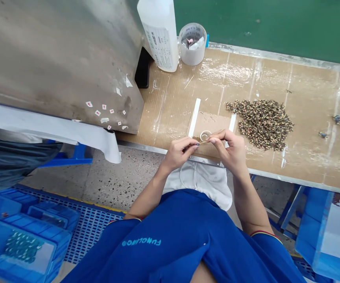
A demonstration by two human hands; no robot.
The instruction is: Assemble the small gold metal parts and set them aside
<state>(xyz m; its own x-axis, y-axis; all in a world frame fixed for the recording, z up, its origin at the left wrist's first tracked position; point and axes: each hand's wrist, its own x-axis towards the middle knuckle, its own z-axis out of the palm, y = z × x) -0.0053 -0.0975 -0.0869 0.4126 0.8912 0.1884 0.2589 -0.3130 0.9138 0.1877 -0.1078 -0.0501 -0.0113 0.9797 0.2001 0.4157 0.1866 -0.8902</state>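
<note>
seen from the head camera, the left hand (177, 153) and right hand (228, 151) meet above a brown cardboard mat (170, 114) on the bench, both curled and pinching. a thin pale strand (204, 142) runs between the two sets of fingertips, held from both sides. a small clear ring (205, 136) sits just behind the right fingertips, above a cardboard square (214, 125); whether the fingers touch it, i cannot tell. white strips (194, 118) lie along the square's sides. to the right lies a heap of small speckled parts (261, 124). farther back stand a plastic bottle (161, 35) and a clear cup (193, 44) holding scraps.
</note>
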